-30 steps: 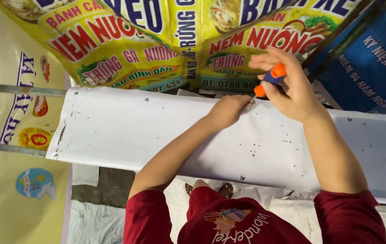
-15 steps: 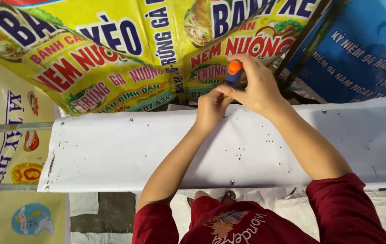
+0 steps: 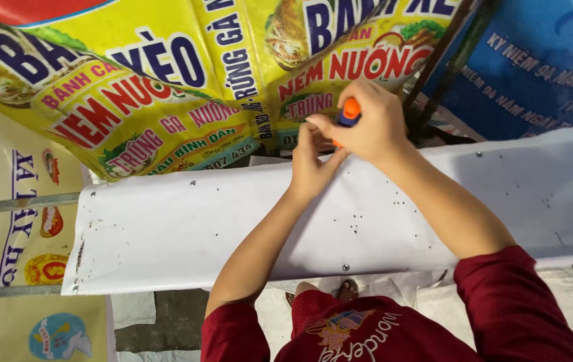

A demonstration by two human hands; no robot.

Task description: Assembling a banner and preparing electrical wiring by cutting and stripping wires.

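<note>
My right hand [image 3: 367, 127] is closed around a small orange and blue tool [image 3: 349, 111] at the far edge of a wide white sheet [image 3: 186, 228] draped over a rail. My left hand [image 3: 310, 164] presses on that same edge right beside it, fingers pinching the sheet's top. Both hands meet where the white sheet borders a yellow printed banner [image 3: 139, 100]. The tool's tip is hidden behind my fingers.
A blue printed banner [image 3: 541, 67] hangs at the right behind dark metal poles [image 3: 444, 60]. A grey metal bar [image 3: 18, 203] sticks out at the left over a pale banner [image 3: 11, 255]. Small dark specks and rivets dot the white sheet. Grey floor and white sacking lie below.
Both hands have moved together at the sheet's far edge; the right hand came down and left with the tool, and the left hand rose to meet it.
</note>
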